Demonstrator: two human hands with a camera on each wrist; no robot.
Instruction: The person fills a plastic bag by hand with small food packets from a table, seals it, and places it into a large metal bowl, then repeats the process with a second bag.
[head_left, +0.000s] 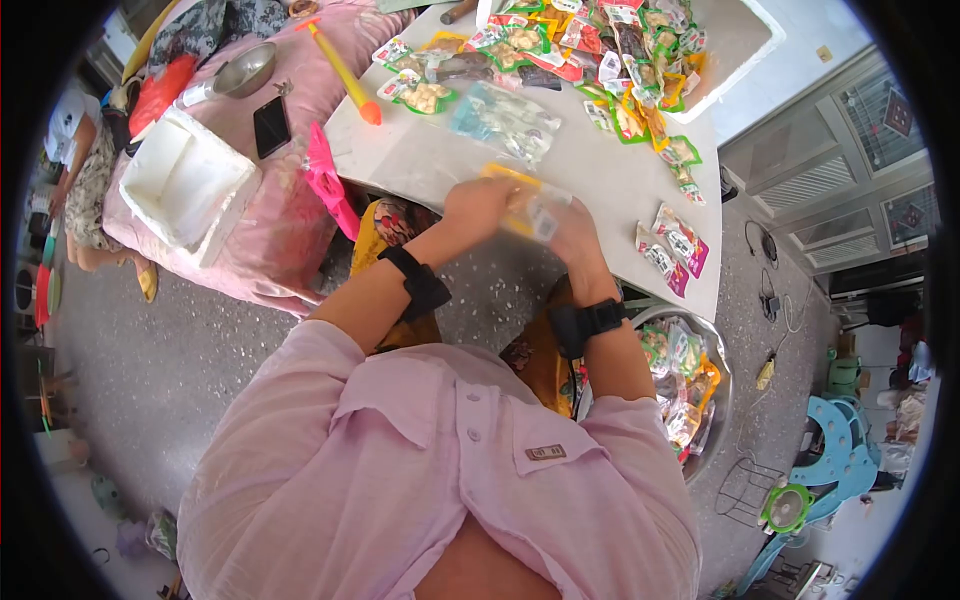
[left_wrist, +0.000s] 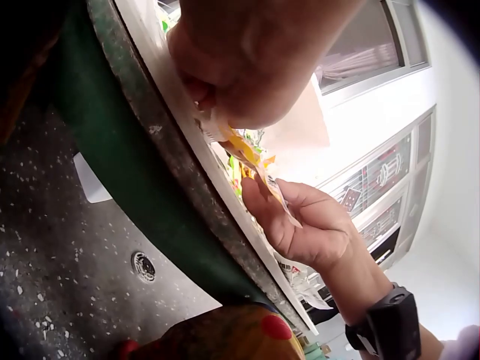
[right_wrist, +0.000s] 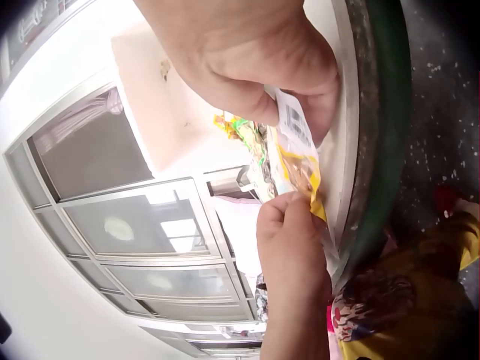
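Both hands hold a small yellow-edged clear food pouch [head_left: 528, 205] over the table's near edge. My left hand [head_left: 478, 210] pinches one end between thumb and curled fingers, plainest in the right wrist view, where the left hand [right_wrist: 295, 244] grips the yellow end. At the other end, by a white barcode label [right_wrist: 296, 124], my right hand [head_left: 578, 240] grips the pouch; the left wrist view shows that right hand [left_wrist: 307, 225] with its thumb against the film. Just beyond the hands lies a clear and pale-blue plastic bag [head_left: 505, 122].
Many colourful snack pouches [head_left: 620, 60] heap at the table's far side by a white foam box [head_left: 745, 60]. Two purple-edged packets [head_left: 672, 250] lie at the right. A metal basin [head_left: 725, 370] of pouches stands low right. Left, a pink-covered surface bears a foam box [head_left: 185, 185] and phone [head_left: 271, 127].
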